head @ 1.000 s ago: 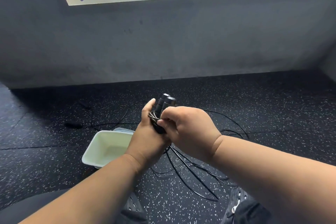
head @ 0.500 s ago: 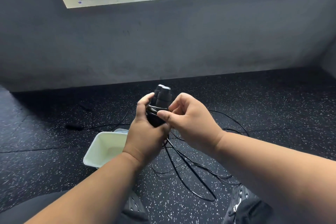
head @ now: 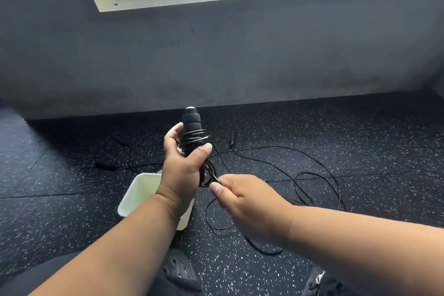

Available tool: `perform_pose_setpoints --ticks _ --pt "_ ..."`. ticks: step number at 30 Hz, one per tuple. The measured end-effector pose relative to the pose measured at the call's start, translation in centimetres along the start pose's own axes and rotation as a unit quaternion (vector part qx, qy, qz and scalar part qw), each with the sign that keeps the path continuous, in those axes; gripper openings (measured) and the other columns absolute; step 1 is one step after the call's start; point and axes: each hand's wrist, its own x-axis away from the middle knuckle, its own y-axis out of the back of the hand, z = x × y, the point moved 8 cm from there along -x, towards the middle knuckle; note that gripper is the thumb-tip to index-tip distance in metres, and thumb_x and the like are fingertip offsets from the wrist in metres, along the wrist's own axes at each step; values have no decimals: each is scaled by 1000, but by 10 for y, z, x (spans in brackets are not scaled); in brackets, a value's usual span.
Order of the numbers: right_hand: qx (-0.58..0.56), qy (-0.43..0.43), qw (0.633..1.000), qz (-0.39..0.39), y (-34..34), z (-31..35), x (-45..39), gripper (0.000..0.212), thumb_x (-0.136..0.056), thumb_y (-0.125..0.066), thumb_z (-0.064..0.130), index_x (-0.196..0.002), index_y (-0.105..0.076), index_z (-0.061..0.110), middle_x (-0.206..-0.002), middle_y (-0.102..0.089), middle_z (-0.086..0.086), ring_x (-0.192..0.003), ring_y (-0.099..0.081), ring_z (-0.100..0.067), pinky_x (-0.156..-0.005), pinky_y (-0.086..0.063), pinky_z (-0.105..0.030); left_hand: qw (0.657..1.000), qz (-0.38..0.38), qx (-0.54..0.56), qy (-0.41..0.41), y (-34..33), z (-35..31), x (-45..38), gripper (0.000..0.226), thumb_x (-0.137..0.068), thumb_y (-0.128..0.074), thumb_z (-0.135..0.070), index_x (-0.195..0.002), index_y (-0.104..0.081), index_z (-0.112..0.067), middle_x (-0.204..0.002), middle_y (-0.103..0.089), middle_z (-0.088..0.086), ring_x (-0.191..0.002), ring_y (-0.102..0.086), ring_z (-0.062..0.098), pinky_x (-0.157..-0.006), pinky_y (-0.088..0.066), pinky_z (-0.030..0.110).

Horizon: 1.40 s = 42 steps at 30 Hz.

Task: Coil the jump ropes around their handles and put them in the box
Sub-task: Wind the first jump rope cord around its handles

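- Left hand (head: 182, 170) grips the upright handles (head: 191, 122), several turns of rope (head: 312, 175) coiled round them.
- Right hand (head: 249, 199) pinches the cord just below; most, I judge, lies loose on the floor (head: 360, 127) (right).
- White box (head: 137, 197), near left, looks empty; a second rope (head: 105, 166) waits beyond.

Our left hand (head: 182, 170) grips upright black handles (head: 191, 125) wound with rope (head: 300, 175); our right hand (head: 249, 202) pinches a strand below. A white box (head: 134, 197) sits behind, apparently empty, on speckled flooring (head: 336, 127).
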Motion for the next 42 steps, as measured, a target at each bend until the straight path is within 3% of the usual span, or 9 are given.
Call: perform_pose_setpoints --ticks 8,14,18,22,25,31,34,37,42 --pt "290 98 947 -97 20 17 7 36 -104 -32 46 -89 -58 25 -78 -64 4 -67 -62 -26 -56 -47 -36 1000 -14 -3 27 7 10 -6 52 -97 -65 3 -140 -43 -18 -102 -66 -5 -75 -65 -3 -67 -54 17" --pt "114 -31 992 -45 33 6 2 30 -98 -51 49 -90 -64 23 -73 -64 4 -71 -57 -16 -64 -45 -34 999 -40 3 34 14 15 -12 53 -96 -68 -5 -140 -44 -22 -106 -65 -1 -76 -61 7 -61 -51 28" --pt "39 -55 998 18 26 -4 -1 26 -104 -48 16 -79 -50 14 -77 -53 -1 -72 -48 -22 -65 -34 -37 998 -46 8 34 11 18 -9 52 -97 -66 -1 -142 -43 -17 -104 -64 -2 -70 -63 -4 -60 -53 16" --pt "-91 -64 994 -7 22 -5 3 42 -109 -47 33 -69 -41 20 -62 -39 8 -56 -34 -10 -56 -31 -31 999 -26 18 36 6 19 -7 49 -98 -65 -3 -139 -46 -20 -102 -64 -3 -75 -62 1 -66 -54 22" --pt "-173 -48 984 -8 20 8 14 42 -107 -53 35 -68 -44 22 -58 -41 10 -51 -34 -7 -52 -33 -30 998 -29 22 41 13 17 -10 51 -95 -70 -8 -139 -48 -22 -105 -65 0 -83 -60 10 -73 -52 28" --pt "-376 27 912 163 11 55 44 25 -103 -56 25 -83 -48 11 -57 -45 6 -49 -40 -12 -48 -38 -26 996 -71 38 44 44 13 -28 53 -88 -72 -21 -137 -51 -22 -98 -69 -1 -90 -63 15 -75 -51 30" --pt "-452 50 865 210 14 72 51 8 -102 -54 8 -95 -53 6 -71 -55 -12 -62 -55 -19 -67 -48 -36 998 -28 36 45 32 18 -25 54 -80 -71 -25 -131 -54 -23 -96 -70 2 -85 -64 13 -73 -52 27" --pt "-368 102 901 208 19 76 58 3 -101 -54 -9 -99 -53 -6 -89 -60 -12 -83 -61 -18 -85 -50 -35 998 -20 41 45 27 21 -27 54 -79 -69 -23 -130 -51 -21 -86 -73 -4 -79 -65 10 -64 -55 21" --pt "-281 112 943 138 34 68 45 11 -103 -52 -2 -102 -59 6 -77 -51 18 -70 -44 2 -68 -38 -14 997 11 28 73 25 38 -22 51 -77 -74 -22 -123 -57 -36 -103 -66 3 -89 -60 17 -82 -50 37"
